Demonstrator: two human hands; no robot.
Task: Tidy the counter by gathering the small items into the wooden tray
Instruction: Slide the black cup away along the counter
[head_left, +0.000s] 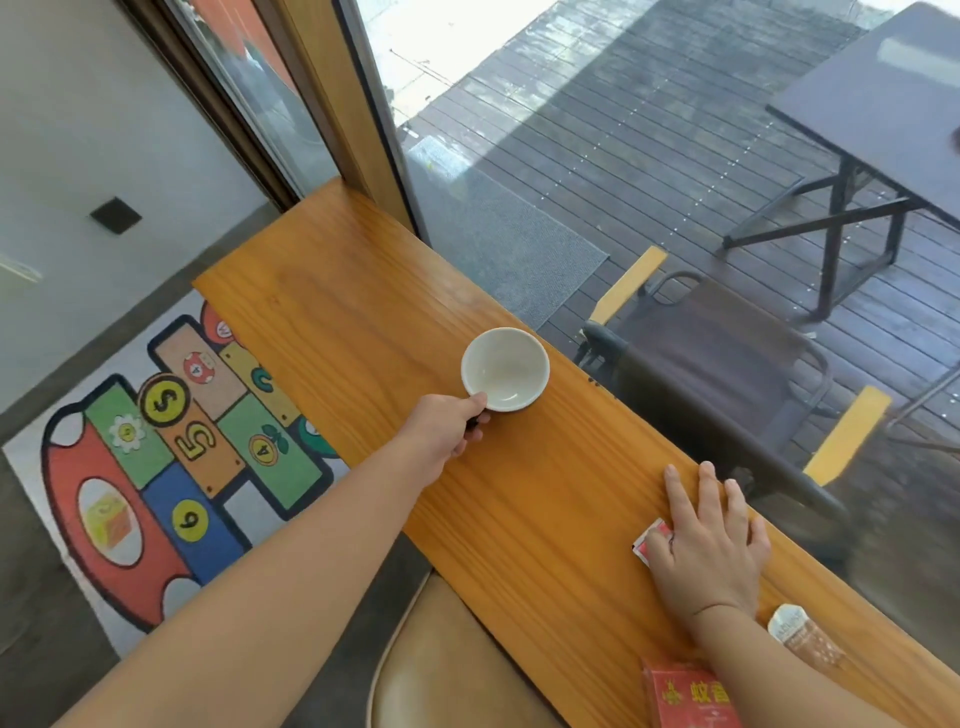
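Note:
A small white cup (505, 368) stands upright on the long wooden counter (332, 312). My left hand (447, 431) reaches to its near rim, thumb on the rim and fingers curled around a dark handle at its side. My right hand (709, 545) lies flat, fingers spread, on a small red and white packet (652, 540) near the counter's window edge. Most of the packet is hidden under the palm. No wooden tray is in view.
A red box with yellow characters (691, 696) lies at the counter's near end, beside a small clear jar with a white lid (795, 631). A tan stool seat (447, 660) sits below the counter. Glass borders the far side; a colourful mat (171, 457) covers the floor.

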